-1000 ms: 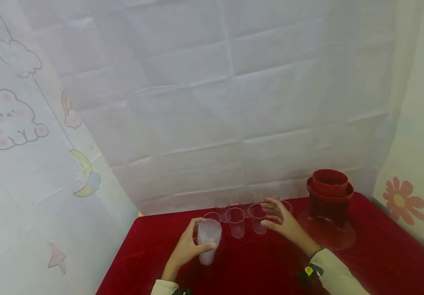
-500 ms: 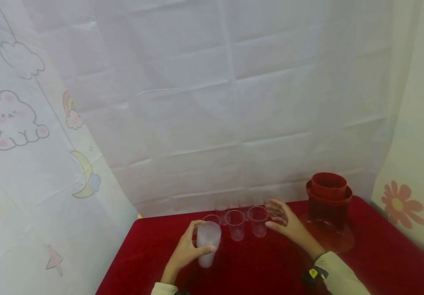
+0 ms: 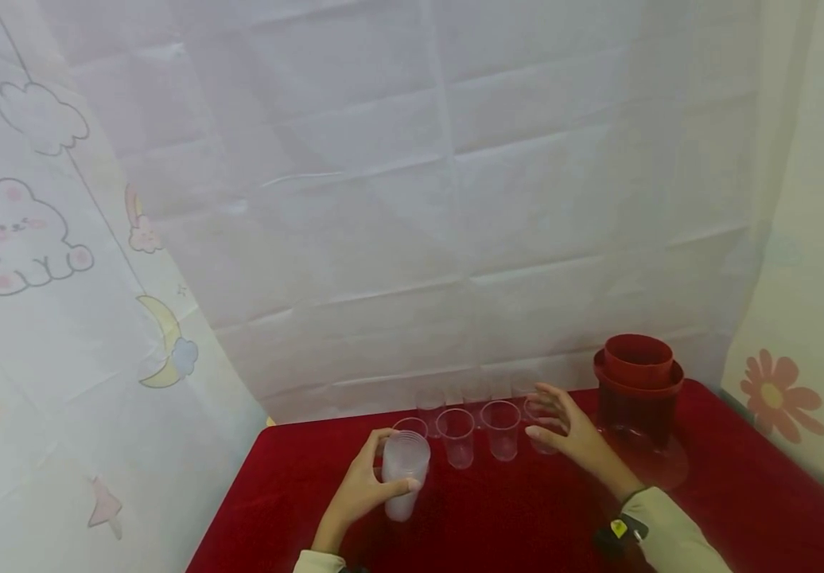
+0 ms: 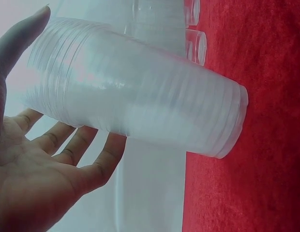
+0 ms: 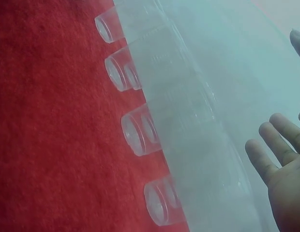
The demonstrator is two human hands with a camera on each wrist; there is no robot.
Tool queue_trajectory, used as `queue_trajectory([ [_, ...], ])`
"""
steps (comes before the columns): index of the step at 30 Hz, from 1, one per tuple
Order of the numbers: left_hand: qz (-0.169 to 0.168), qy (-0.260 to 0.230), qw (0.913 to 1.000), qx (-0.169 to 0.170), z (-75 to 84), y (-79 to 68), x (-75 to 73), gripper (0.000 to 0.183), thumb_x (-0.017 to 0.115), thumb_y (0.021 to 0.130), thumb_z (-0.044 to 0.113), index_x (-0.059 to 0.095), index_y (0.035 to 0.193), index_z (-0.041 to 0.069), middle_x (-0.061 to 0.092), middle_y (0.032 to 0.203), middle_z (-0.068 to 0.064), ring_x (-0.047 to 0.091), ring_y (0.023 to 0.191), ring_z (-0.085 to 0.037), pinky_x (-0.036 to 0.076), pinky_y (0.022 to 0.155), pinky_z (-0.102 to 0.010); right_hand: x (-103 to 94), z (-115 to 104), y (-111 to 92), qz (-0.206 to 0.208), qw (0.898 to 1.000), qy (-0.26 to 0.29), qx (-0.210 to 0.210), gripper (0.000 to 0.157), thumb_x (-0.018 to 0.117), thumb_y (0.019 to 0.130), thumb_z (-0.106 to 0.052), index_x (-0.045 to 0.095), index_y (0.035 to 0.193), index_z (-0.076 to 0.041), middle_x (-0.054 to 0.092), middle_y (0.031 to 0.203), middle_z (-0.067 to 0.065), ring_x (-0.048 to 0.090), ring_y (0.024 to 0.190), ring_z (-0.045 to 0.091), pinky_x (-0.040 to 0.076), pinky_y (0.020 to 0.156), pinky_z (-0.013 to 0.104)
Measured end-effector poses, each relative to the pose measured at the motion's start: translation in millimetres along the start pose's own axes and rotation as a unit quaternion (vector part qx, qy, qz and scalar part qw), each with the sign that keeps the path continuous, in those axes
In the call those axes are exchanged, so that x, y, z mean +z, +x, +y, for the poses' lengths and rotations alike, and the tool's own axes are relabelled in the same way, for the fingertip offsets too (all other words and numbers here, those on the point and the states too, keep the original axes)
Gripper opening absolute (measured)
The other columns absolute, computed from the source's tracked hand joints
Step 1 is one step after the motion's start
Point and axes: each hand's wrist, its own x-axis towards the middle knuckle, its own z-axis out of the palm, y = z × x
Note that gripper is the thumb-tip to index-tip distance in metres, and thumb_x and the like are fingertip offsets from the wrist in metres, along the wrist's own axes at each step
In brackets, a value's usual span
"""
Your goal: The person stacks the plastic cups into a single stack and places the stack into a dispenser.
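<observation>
My left hand [image 3: 365, 485] grips a tall stack of nested clear plastic cups [image 3: 405, 477], thumb on one side and fingers on the other. In the left wrist view the stack [image 4: 150, 92] tilts over the red cloth. My right hand [image 3: 569, 434] holds nothing; its fingers are spread beside the rightmost cup [image 3: 542, 438] of a front row, partly hiding it. Two more front-row cups, one [image 3: 458, 442] and its neighbour [image 3: 502, 434], stand upright. A fourth [image 3: 410, 426] is mostly behind the stack. The right wrist view shows these cups [image 5: 140, 133] apart from my right fingers.
Behind the front row stand more clear cups [image 3: 431, 407], faint against the white wall sheet [image 3: 355, 239]. At the right, a red round container [image 3: 637, 398] stands on a wide base. Red cloth [image 3: 483, 517] covers the table.
My right hand has shifted to the right, away from the rightmost front cup, which now shows more. The left hand still grips the stack in nearly the same place.
</observation>
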Motion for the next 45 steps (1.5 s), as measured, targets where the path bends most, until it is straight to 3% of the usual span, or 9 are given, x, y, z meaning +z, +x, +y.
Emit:
queue_trajectory([
  [9,0.006,-0.017,0.9998,0.000,0.6,-0.8,-0.5,0.071,0.085,0.079,0.024,0.045,0.137,0.022,0.059,0.125,-0.005,0.059,0.110,-0.021,0.054,0.085,-0.037,-7.7,1.8,-1.6,0.013,1.000,-0.010,-0.011,0.071,0.071,0.091,-0.004,0.032,0.150,-0.004,0.052,0.139,0.026,0.057,0.121,0.018,0.051,0.096,0.035],
  [13,0.006,-0.013,0.9999,-0.005,-0.3,-0.6,-1.1,0.071,0.085,0.079,0.026,0.045,0.137,0.022,0.059,0.125,-0.006,0.058,0.110,-0.022,0.054,0.087,-0.042,-11.1,1.5,-2.8,0.014,1.000,-0.007,-0.001,0.070,0.070,0.092,-0.006,0.032,0.150,-0.005,0.051,0.140,0.027,0.056,0.123,0.019,0.051,0.096,0.035],
  [21,0.002,-0.003,1.0000,-0.006,1.0,-0.2,-2.5,0.070,0.084,0.081,0.029,0.043,0.138,0.023,0.058,0.126,-0.006,0.059,0.110,-0.024,0.055,0.085,-0.040,-19.3,1.4,-2.8,0.020,1.000,-0.005,0.019,0.070,0.070,0.093,-0.008,0.031,0.151,-0.006,0.049,0.143,0.024,0.051,0.127,0.024,0.049,0.097,0.028],
  [32,0.006,-0.008,1.0000,-0.003,1.7,2.4,-2.6,0.071,0.084,0.081,0.029,0.043,0.139,0.026,0.058,0.127,-0.005,0.058,0.111,-0.025,0.055,0.086,-0.043,-31.6,1.5,-1.2,0.034,0.999,-0.028,0.006,0.071,0.070,0.092,-0.006,0.030,0.151,-0.001,0.049,0.141,0.027,0.053,0.120,0.004,0.047,0.093,0.017],
  [45,-0.006,-0.013,0.9999,-0.007,0.0,0.7,-0.9,0.071,0.084,0.080,0.027,0.044,0.138,0.020,0.057,0.126,-0.010,0.060,0.106,-0.023,0.057,0.081,-0.041,-39.8,15.3,-13.1,0.044,0.996,-0.060,0.041,0.074,0.071,0.093,-0.014,0.029,0.153,-0.005,0.048,0.144,0.024,0.052,0.123,0.017,0.046,0.093,0.017],
])
